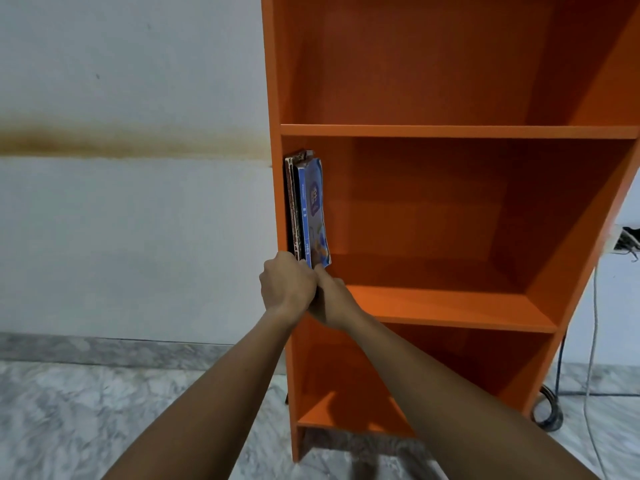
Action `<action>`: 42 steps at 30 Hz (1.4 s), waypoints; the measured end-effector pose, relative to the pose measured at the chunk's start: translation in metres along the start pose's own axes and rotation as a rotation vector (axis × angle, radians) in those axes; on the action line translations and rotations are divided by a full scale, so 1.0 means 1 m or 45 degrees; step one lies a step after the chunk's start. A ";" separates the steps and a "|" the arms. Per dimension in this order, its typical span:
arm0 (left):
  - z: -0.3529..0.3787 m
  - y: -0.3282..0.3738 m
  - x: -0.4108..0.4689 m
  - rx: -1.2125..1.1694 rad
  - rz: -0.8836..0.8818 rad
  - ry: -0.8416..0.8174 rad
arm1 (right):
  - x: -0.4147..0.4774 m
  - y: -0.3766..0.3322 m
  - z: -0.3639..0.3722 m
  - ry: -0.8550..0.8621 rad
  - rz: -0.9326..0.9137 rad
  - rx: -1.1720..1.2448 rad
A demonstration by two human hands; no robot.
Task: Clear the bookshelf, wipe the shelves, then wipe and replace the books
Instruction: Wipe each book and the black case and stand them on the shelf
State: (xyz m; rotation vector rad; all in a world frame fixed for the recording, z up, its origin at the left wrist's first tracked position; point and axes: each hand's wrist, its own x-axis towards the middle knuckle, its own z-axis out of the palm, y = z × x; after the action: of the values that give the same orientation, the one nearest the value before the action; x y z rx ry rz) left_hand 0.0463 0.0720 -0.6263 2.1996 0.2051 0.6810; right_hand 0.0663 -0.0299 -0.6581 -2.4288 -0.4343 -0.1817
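An orange bookshelf (450,131) stands against a white wall. A few thin books (308,209) stand upright on its middle shelf, pressed against the left side panel; the outermost has a blue cover. My left hand (285,285) is closed around the lower front edge of these books. My right hand (329,299) sits right beside it, fingers tucked at the bottom of the blue book. The two hands touch each other. The upper shelf and the lower compartments show nothing on them.
A white wall (131,220) with a brown stain band lies to the left. The floor (69,420) is grey marble tile. Cables (588,358) hang from a wall socket (623,240) right of the shelf and coil on the floor.
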 end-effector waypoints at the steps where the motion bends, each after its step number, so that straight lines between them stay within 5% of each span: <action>1: -0.002 -0.001 -0.001 0.004 0.010 0.001 | 0.002 0.003 0.003 0.053 0.021 0.017; 29: -0.021 -0.006 -0.025 0.043 -0.061 -0.152 | -0.025 -0.002 0.000 0.161 0.168 0.115; 34: -0.019 -0.007 -0.056 0.071 -0.119 -0.199 | -0.071 0.000 -0.016 0.445 0.129 0.145; 38: 0.011 -0.017 -0.124 0.146 -0.132 -0.452 | -0.156 0.053 -0.005 0.441 0.366 -0.011; 42: 0.070 -0.039 -0.218 0.134 -0.155 -0.898 | -0.243 0.149 0.023 -0.029 0.634 -0.115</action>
State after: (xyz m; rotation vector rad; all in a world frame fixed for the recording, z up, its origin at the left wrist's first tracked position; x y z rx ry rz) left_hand -0.0971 -0.0263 -0.7807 2.3620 0.0062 -0.1959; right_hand -0.1084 -0.1878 -0.8204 -2.5443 0.1791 0.0440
